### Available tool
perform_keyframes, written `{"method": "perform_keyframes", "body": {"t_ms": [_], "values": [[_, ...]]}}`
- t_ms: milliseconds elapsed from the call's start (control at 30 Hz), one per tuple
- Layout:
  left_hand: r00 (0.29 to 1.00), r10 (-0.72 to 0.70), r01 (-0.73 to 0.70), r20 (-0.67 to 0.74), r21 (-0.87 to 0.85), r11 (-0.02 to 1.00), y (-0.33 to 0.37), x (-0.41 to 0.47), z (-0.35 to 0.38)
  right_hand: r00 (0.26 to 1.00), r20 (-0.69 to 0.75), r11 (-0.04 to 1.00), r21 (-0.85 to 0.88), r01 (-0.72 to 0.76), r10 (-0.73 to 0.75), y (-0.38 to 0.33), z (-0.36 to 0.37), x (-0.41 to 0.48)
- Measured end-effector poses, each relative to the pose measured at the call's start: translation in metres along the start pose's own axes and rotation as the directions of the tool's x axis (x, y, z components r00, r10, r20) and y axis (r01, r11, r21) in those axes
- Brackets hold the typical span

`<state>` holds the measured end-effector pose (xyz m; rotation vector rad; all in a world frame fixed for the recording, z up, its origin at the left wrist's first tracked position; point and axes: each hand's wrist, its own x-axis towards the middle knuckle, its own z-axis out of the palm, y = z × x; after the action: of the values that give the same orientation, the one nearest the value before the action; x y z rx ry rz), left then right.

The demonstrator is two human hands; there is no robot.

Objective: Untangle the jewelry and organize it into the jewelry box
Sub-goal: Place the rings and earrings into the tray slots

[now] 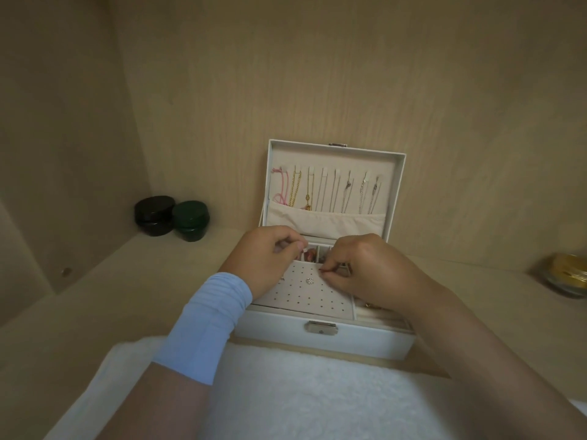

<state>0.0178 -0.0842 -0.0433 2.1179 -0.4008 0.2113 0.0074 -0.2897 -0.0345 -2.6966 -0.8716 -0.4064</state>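
Black jar (154, 215) and green jar (191, 220) stand touching at the left of the shelf. The left hand (270, 258) curls over the back compartments of the open white jewelry box (270, 331), where necklaces (324, 192) hang inside the raised lid; I cannot tell whether its grip holds anything. The right hand (368, 271) keeps a narrow grip, pinching a tiny piece (321, 271) at the back edge of the box's dotted earring panel (305, 300), with a gold dish (567, 276) far right.

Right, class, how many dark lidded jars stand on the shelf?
2: a black jar in the left back corner, and a green jar just right of it. None seems hidden.
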Motion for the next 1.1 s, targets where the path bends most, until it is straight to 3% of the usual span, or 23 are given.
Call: {"method": "perform_keyframes", "body": {"t_ms": [200, 300, 433, 633, 800, 1000, 1100], "values": [[0.998, -0.067, 0.067, 0.006, -0.129, 0.989, 0.008, -0.002, 0.0, 0.985, 0.13, 0.993, 0.014, -0.117, 0.114, -0.002, -0.014, -0.002], [0.993, -0.116, 0.119, 0.029, -0.257, 0.959, 0.018, -0.005, 0.002, 0.982, 0.025, 0.96, 0.209, -0.188, 0.187, -0.005, -0.019, -0.002], [0.986, -0.162, 0.161, 0.03, -0.367, 0.916, 0.028, -0.007, 0.004, 0.972, -0.092, 0.872, 0.466, -0.152, 0.218, -0.019, -0.028, -0.003], [0.976, -0.205, 0.219, 0.078, -0.419, 0.881, 0.035, -0.011, 0.007, 0.942, -0.221, 0.878, 0.462, -0.126, 0.252, -0.02, -0.021, 0.0], [0.992, -0.112, 0.128, 0.063, -0.421, 0.898, 0.038, -0.009, 0.001, 0.916, -0.262, 0.79, 0.607, -0.089, 0.304, -0.019, -0.026, 0.0], [0.993, -0.117, 0.098, -0.019, -0.435, 0.895, 0.037, -0.01, 0.006, 0.92, -0.211, 0.685, 0.724, -0.081, 0.331, -0.02, -0.023, 0.001], [0.99, -0.138, 0.112, -0.031, -0.422, 0.9, 0.038, -0.01, 0.009, 0.912, -0.273, 0.819, 0.564, -0.107, 0.307, -0.018, -0.02, 0.0]]}}
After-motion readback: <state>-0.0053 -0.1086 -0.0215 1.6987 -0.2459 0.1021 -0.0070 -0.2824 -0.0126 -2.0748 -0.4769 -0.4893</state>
